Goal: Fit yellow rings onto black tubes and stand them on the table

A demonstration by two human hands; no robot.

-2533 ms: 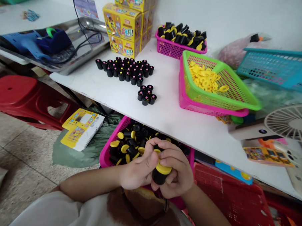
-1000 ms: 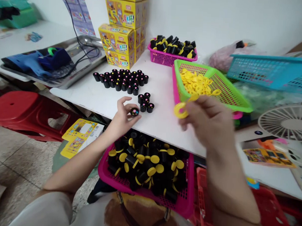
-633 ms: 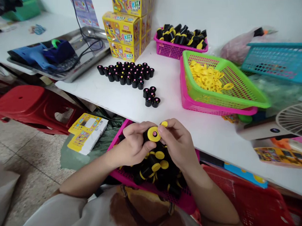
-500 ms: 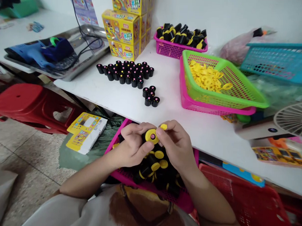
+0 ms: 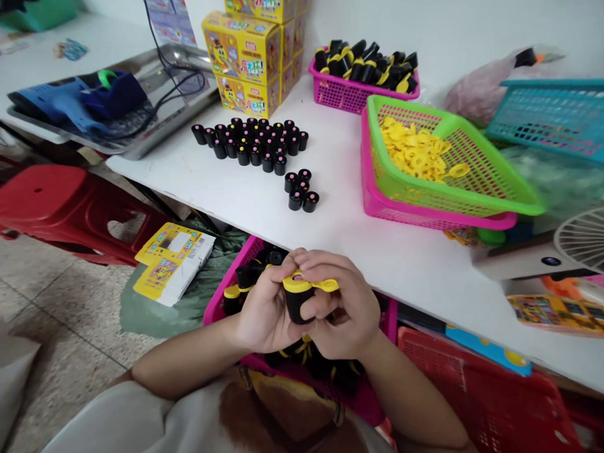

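Between both hands is a small black cup [image 5: 296, 305], slightly tilted, with a yellow ring lid [image 5: 294, 285] around its top and a yellow flap sticking out to the right. My left hand [image 5: 265, 312] grips the cup from the left side. My right hand [image 5: 346, 305] wraps it from the right, fingers curled over the lid's top edge and against the cup's side. Below them a magenta basket [image 5: 211, 309] holds several black cups with yellow lids. On the table beyond stand several black cups [image 5: 258, 144] in rows, pink dots on top, with a smaller cluster [image 5: 302, 190] nearer.
A green basket [image 5: 498, 188] of yellow ring parts [image 5: 415, 151] sits in a pink one. Behind are another pink basket [image 5: 338, 94] of capped cups and stacked yellow boxes [image 5: 244, 50]. A fan [image 5: 592, 232] stands right; a metal tray [image 5: 145, 139] and red stool [image 5: 58, 196] are left.
The cup has turned from its top facing me to more upright, showing its side. My right hand has shifted from pinching the yellow flap to wrapping over the lid and cup.
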